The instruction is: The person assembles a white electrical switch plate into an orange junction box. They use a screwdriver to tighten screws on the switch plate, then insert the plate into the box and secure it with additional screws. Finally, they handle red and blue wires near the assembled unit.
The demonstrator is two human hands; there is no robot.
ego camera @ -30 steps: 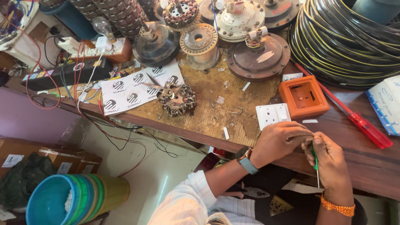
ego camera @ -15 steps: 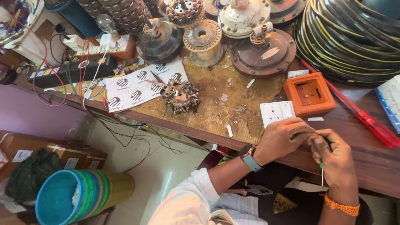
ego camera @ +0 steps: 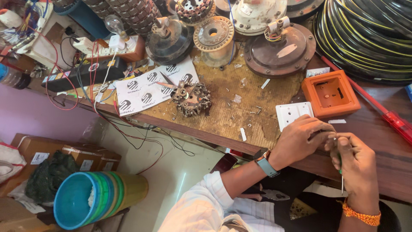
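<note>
left hand [ego camera: 300, 139] pinches a small part, hidden | right hand [ego camera: 354, 157] clamped on thin green-handled screwdriver [ego camera: 341, 178], tip toward 6 o'clock | white switch plate [ego camera: 293, 114] at 12 o'clock of the left hand, on tabletop [ego camera: 240, 101]

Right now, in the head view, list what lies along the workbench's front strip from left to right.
White printed sheet → small wound stator → white switch plate → orange box → red-handled screwdriver.

One camera, worn on my head, looks steeply down onto the workbench [ego camera: 240, 116] edge from close range. My left hand [ego camera: 298, 141] and right hand [ego camera: 356, 161] sit lower right; the floor [ego camera: 171, 172] fills lower left.
</note>
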